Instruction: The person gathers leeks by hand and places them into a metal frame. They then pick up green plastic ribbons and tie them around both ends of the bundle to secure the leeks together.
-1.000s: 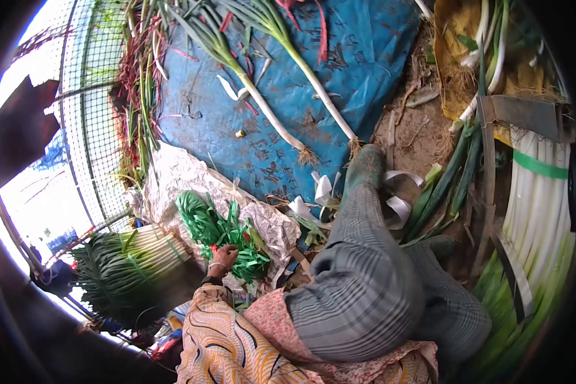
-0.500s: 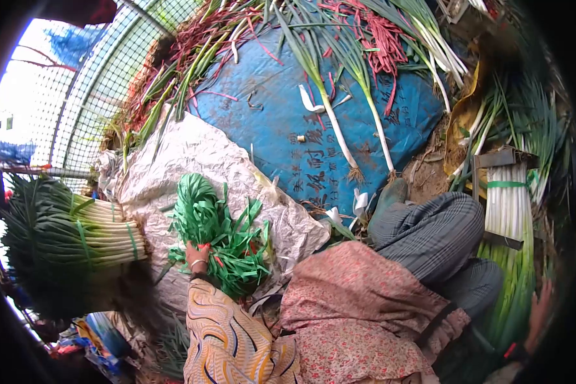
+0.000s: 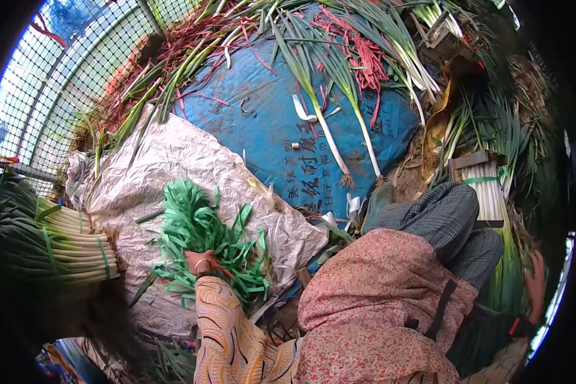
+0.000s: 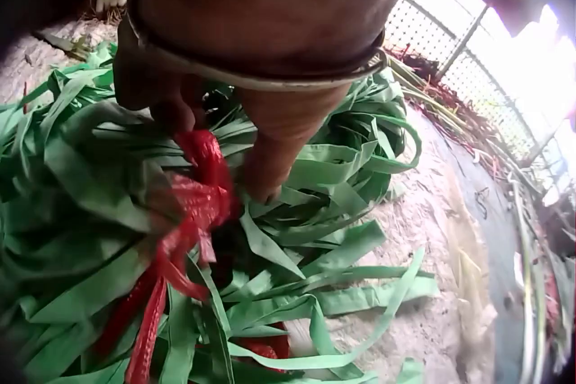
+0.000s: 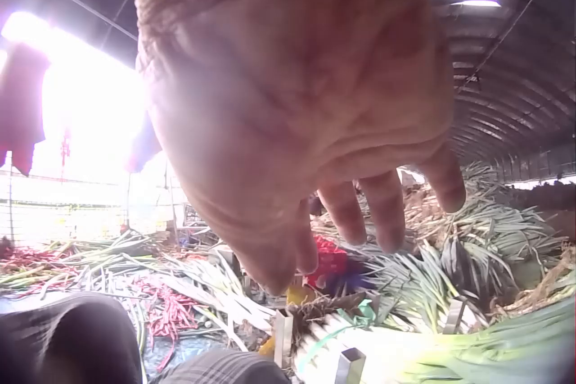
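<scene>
My left hand (image 3: 201, 262) grips a bundle of green plastic ribbons (image 3: 189, 214) that lies on a crumpled whitish sheet (image 3: 173, 150). In the left wrist view, the thumb and fingers dig into the ribbons beside a knotted red plastic tie (image 4: 202, 195). My right hand (image 3: 535, 281) hangs at the right side, next to the leaves of a leek bundle (image 3: 483, 191) bound with a green band in a metal frame (image 3: 467, 160). From the right wrist view, its fingers (image 5: 387, 208) extend loosely and hold nothing.
A banded leek bundle (image 3: 77, 249) lies at the left. Two loose leeks (image 3: 329, 137) rest on a blue printed tarp (image 3: 262, 128), with a heap of red ribbons (image 3: 368, 61) behind. A mesh fence (image 3: 51, 96) runs along the left; bent legs (image 3: 441, 208) occupy the right middle.
The head view has swung, so the tarp and framed leeks sit differently. My left hand has moved deeper into the green ribbons. My right hand has come into sight at the right edge.
</scene>
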Demonstrator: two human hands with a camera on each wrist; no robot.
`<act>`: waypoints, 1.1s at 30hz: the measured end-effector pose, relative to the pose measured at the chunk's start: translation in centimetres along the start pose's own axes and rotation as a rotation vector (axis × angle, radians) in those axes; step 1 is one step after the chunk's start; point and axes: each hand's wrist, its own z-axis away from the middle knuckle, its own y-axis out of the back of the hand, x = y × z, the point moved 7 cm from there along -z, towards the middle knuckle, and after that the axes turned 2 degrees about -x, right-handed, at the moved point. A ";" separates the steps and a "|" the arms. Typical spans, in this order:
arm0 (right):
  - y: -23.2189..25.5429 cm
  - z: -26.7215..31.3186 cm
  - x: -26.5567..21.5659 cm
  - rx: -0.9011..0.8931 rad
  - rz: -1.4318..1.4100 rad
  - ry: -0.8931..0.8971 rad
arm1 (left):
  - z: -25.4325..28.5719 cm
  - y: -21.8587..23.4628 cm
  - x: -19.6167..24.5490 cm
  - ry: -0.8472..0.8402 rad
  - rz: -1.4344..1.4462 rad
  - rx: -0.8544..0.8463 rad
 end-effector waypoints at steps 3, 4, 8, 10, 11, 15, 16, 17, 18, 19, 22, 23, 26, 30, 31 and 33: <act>-0.1 -1.9 -4.0 0.007 0.009 0.064 | 2.3 -2.1 2.1 0.016 -0.173 -0.135; -0.2 -2.7 -6.1 0.004 -0.011 0.118 | 2.2 -2.3 2.3 -0.005 -0.194 -0.127; -0.4 -6.0 -16.1 0.010 -0.017 0.273 | 5.3 -1.0 4.1 -0.226 -0.196 0.257; -0.7 -7.1 -22.4 0.006 -0.225 0.454 | 7.1 -0.5 5.2 -0.388 0.175 0.089; -1.2 -7.5 -25.4 0.006 -0.276 0.571 | 8.0 0.0 5.7 -0.465 0.359 0.003; -2.1 -8.0 -37.1 0.080 -0.299 1.016 | 18.3 3.0 11.5 -0.765 0.493 -0.241; -2.8 -8.0 -39.0 0.084 -0.346 1.083 | 21.5 4.3 13.4 -0.850 0.512 -0.242; -3.3 -7.9 -40.7 0.093 -0.395 1.133 | 24.9 5.8 15.2 -0.936 0.528 -0.247; -4.1 -8.1 -41.9 0.107 -0.412 1.134 | 27.8 7.1 16.9 -1.025 0.544 -0.256; -5.0 -8.6 -42.6 0.105 -0.421 1.103 | 29.8 7.7 18.2 -1.073 0.491 -0.255; -5.9 -9.7 -42.7 0.167 -0.373 0.949 | 35.0 8.9 21.9 -1.190 0.338 -0.281; -6.3 -10.1 -42.3 0.174 -0.334 0.891 | 36.6 9.2 22.9 -1.213 0.315 -0.314; -6.3 -10.6 -40.6 0.247 -0.478 0.867 | 39.5 9.2 24.6 -1.118 0.227 -0.451; -7.6 -12.1 -38.8 0.198 -0.415 0.744 | 42.3 8.6 26.3 -1.204 0.151 -0.465; -7.5 -12.4 -38.0 0.200 -0.475 0.712 | 42.5 8.2 26.3 -1.251 0.133 -0.448; -7.8 -13.0 -36.7 0.029 -0.818 0.717 | 42.9 8.0 25.9 -1.244 0.324 -0.526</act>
